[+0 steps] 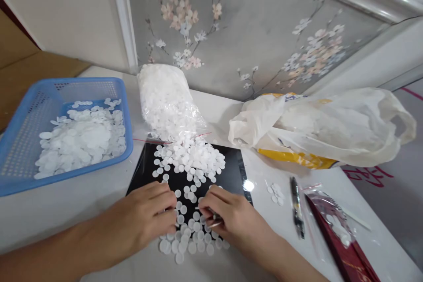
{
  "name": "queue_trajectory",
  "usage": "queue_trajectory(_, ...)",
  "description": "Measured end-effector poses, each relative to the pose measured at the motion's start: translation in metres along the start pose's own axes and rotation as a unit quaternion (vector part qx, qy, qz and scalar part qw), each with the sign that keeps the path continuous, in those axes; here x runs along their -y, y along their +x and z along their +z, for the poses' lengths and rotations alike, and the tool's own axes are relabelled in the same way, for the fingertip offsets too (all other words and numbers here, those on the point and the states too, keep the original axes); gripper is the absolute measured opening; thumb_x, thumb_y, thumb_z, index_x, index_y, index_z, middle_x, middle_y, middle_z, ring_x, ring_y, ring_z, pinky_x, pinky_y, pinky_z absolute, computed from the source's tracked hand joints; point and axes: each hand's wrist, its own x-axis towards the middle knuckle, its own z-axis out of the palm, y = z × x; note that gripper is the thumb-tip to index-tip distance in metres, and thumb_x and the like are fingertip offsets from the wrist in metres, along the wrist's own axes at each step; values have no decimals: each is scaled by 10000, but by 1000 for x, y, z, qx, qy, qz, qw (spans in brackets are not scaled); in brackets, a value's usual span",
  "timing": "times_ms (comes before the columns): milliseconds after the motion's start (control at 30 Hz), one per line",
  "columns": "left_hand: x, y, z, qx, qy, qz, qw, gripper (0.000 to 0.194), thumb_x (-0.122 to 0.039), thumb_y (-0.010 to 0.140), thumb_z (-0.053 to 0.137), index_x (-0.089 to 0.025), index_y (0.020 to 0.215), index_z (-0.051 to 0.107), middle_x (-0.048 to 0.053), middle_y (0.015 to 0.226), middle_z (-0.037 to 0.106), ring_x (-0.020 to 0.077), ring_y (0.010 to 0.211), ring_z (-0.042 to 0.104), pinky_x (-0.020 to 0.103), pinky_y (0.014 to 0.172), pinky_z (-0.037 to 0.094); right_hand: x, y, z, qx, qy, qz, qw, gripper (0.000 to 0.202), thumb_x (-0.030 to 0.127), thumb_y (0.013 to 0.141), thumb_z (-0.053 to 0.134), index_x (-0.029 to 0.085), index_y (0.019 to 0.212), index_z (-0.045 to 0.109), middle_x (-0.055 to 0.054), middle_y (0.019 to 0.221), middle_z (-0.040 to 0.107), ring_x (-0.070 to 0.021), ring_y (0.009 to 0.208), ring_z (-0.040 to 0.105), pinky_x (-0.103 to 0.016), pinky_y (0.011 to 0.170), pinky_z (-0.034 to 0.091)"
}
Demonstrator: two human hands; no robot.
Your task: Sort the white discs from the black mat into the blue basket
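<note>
Small round white discs spill from an open clear plastic bag onto a black board. More discs lie loose along the board's front edge. My left hand rests at the left of these loose discs, its fingers curled down; whatever its fingertips hold is hidden. On the right side of the discs, my right hand is closed around a small metal tool, of which only a shiny part shows between the fingers.
A blue basket holding many discs stands at the left. At the back right lies a white and yellow plastic bag. A pen, a few discs and a dark red packet are at the right.
</note>
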Motion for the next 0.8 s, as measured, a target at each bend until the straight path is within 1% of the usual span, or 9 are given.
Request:
queue_trajectory(100, 3, 1, 0, 31, -9, 12, 999, 209, -146, 956, 512, -179, 771, 601, 9, 775, 586, 162, 735, 504, 295, 642, 390, 3, -2, -6, 22, 32, 5, 999, 261, -42, 751, 502, 213, 782, 550, 11, 782, 560, -117, 646, 560, -196, 579, 444)
queue_trajectory(167, 9, 4, -1, 6, -4, -43, 999, 213, -114, 970, 458, -172, 852, 626, 22, 821, 581, 165, 763, 499, 292, 655, 386, 2, 0, -10, -10, 31, 34, 999, 290, -42, 757, 445, 213, 819, 569, -1, 790, 558, -131, 658, 567, -215, 591, 463)
queue_trajectory(267, 17, 12, -1, 11, 12, -98, 995, 209, -110, 967, 462, -169, 897, 650, 23, 842, 583, 175, 793, 506, 300, 700, 385, -1, 3, -14, -78, 26, 83, 993, 282, 23, 833, 413, 211, 938, 596, -22, 825, 586, -144, 653, 586, -240, 591, 490)
queue_trajectory(400, 24, 24, 10, 45, 24, -134, 990, 36, -172, 873, 655, -166, 840, 643, 13, 849, 591, 194, 809, 501, 322, 716, 342, -4, 0, -15, -108, 47, 133, 984, 186, 145, 916, 434, 225, 937, 601, -6, 777, 650, -145, 636, 616, -236, 579, 498)
queue_trajectory(467, 26, 30, 16, 62, -8, -153, 986, 99, -151, 808, 716, -176, 782, 624, 5, 847, 586, 198, 822, 495, 327, 727, 323, -5, -6, -15, -98, 39, 142, 984, 223, 114, 895, 420, 231, 928, 608, 11, 738, 654, -139, 618, 612, -226, 572, 489)
queue_trajectory(567, 25, 40, 13, 85, -59, -178, 979, 181, -93, 768, 706, -179, 678, 574, -7, 795, 573, 184, 791, 494, 313, 720, 329, -6, -15, -15, -96, 23, 148, 984, 283, 68, 853, 406, 231, 935, 622, 28, 715, 654, -126, 591, 594, -213, 566, 474)
queue_trajectory(667, 15, 52, 0, 93, -88, -211, 969, 226, -96, 820, 604, -185, 637, 506, -28, 694, 545, 144, 666, 483, 272, 630, 340, -8, -21, -18, -136, 43, 166, 976, 219, 139, 899, 442, 226, 931, 640, 19, 734, 666, -126, 608, 602, -215, 575, 478)
queue_trajectory(733, 4, 61, -8, 88, -185, -282, 937, 188, -162, 873, 537, -202, 691, 510, -43, 652, 544, 128, 593, 481, 249, 554, 328, -8, -22, -21, -181, 62, 169, 967, 164, 201, 913, 495, 220, 954, 653, 12, 726, 643, -126, 590, 584, -217, 552, 473)
queue_trajectory(800, -8, 71, -9, 81, -348, -348, 867, 122, -241, 887, 540, -215, 768, 532, -43, 664, 592, 130, 602, 532, 236, 540, 355, -7, -22, -22, -217, 86, 150, 961, 156, 207, 893, 556, 218, 1001, 668, 11, 731, 608, -114, 558, 546, -211, 516, 457)
